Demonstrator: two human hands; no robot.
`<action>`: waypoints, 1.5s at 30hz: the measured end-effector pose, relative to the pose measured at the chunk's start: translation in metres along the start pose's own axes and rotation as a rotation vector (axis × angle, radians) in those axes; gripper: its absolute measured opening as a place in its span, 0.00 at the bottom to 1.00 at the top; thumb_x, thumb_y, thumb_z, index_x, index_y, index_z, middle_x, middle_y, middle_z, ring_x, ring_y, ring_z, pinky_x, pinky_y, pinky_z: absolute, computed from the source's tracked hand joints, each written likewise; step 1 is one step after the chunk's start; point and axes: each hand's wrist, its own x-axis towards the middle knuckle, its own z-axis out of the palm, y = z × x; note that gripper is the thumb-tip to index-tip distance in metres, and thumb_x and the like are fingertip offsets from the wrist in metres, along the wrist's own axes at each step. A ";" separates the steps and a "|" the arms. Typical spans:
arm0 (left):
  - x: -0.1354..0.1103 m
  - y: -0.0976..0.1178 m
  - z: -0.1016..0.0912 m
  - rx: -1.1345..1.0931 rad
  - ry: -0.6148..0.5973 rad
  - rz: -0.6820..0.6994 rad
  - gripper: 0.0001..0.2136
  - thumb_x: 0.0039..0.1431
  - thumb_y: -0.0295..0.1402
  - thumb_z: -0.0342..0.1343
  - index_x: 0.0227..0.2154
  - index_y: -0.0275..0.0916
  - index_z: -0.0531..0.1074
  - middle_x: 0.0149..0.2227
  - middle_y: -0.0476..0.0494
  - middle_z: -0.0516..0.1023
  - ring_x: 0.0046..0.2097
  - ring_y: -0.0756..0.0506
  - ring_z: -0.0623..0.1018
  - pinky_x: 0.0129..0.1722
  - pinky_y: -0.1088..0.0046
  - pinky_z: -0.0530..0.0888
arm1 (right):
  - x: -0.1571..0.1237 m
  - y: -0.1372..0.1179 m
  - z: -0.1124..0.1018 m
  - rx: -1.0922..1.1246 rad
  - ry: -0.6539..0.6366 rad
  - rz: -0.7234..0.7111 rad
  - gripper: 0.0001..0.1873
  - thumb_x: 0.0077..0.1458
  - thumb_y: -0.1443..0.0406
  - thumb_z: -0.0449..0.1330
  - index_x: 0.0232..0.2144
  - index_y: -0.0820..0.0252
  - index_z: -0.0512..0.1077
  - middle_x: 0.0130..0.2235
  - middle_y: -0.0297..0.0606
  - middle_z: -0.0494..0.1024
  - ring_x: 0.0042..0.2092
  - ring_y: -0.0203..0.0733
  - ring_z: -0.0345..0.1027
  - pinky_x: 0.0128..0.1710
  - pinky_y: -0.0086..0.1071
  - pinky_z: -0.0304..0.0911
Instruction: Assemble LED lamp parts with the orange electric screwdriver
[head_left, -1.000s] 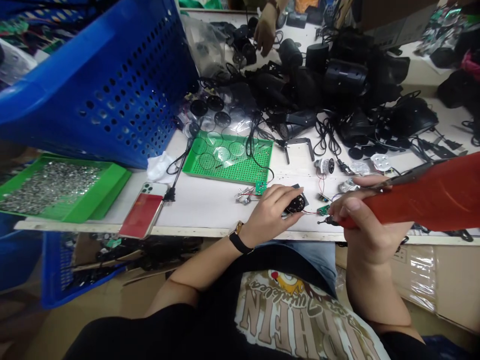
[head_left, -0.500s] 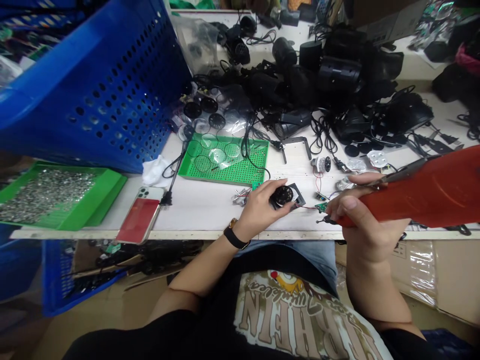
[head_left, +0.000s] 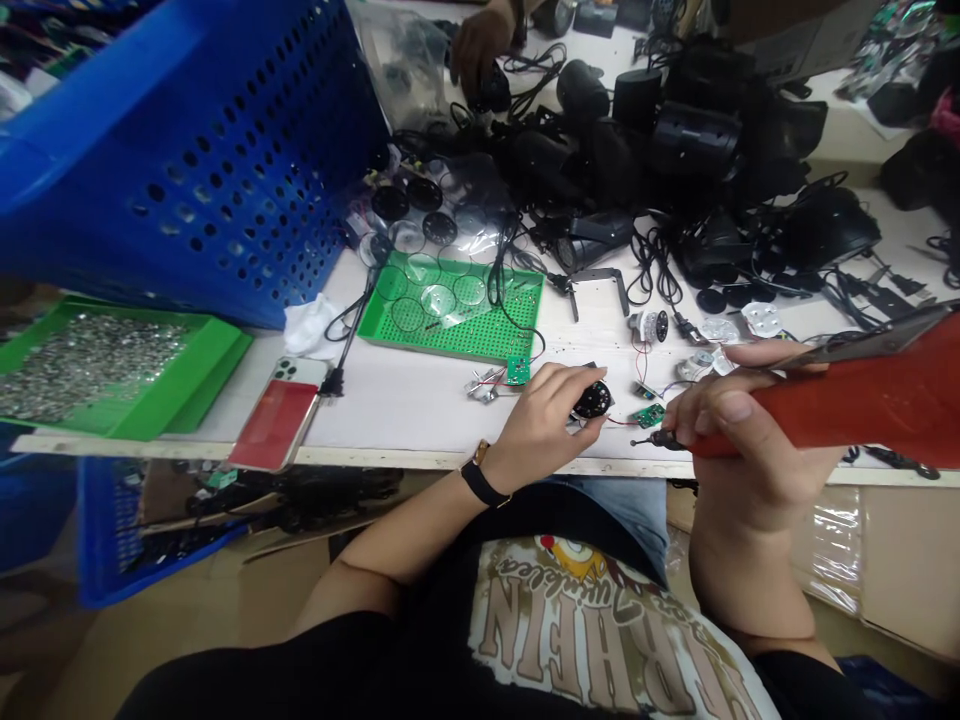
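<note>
My left hand (head_left: 551, 415) is closed round the rim of a round black disc with holes (head_left: 594, 400), near the table's front edge. A thin red wire runs from under it to a small green circuit board (head_left: 648, 415). My right hand (head_left: 739, 415) grips a red electric screwdriver (head_left: 862, 395), its bit pointing left towards the disc and apart from it. Behind the board lies a clear lamp head with a black disc face (head_left: 649, 326). Another green board (head_left: 517, 370) with wires and a silvery part lies left of my left hand.
A green perforated tray (head_left: 450, 340) holds clear discs and a cable. Leftward are a red-backed phone (head_left: 276, 415), a green bin of small metal parts (head_left: 202, 370) and a big blue basket (head_left: 247, 170). Black housings (head_left: 694, 140) and cables pile up behind. Another person's hand (head_left: 480, 50) reaches in.
My left hand has shifted slightly right with the black disc, which now faces up more. My right hand and screwdriver have moved slightly right. Another person's hand has appeared at the back.
</note>
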 end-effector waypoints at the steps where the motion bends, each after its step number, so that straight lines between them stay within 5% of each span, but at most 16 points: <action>1: 0.001 0.001 0.001 0.020 0.000 0.006 0.24 0.61 0.31 0.63 0.60 0.45 0.68 0.52 0.41 0.80 0.54 0.39 0.77 0.56 0.54 0.76 | 0.000 0.000 0.001 0.000 0.004 -0.006 0.16 0.53 0.58 0.70 0.42 0.52 0.73 0.20 0.25 0.69 0.19 0.37 0.65 0.23 0.36 0.66; 19: 0.001 0.000 0.009 0.006 0.015 -0.078 0.22 0.61 0.30 0.64 0.57 0.39 0.67 0.50 0.40 0.79 0.53 0.39 0.77 0.56 0.58 0.75 | 0.030 0.022 0.042 0.266 0.144 -0.270 0.10 0.52 0.66 0.67 0.39 0.56 0.74 0.19 0.21 0.69 0.16 0.32 0.63 0.20 0.30 0.66; 45: 0.004 -0.010 0.011 -0.131 0.035 -0.076 0.19 0.58 0.30 0.67 0.50 0.39 0.69 0.48 0.42 0.81 0.50 0.41 0.78 0.52 0.59 0.75 | 0.028 0.033 0.051 0.175 0.071 -0.256 0.12 0.51 0.69 0.66 0.39 0.59 0.73 0.19 0.21 0.71 0.17 0.33 0.63 0.19 0.31 0.63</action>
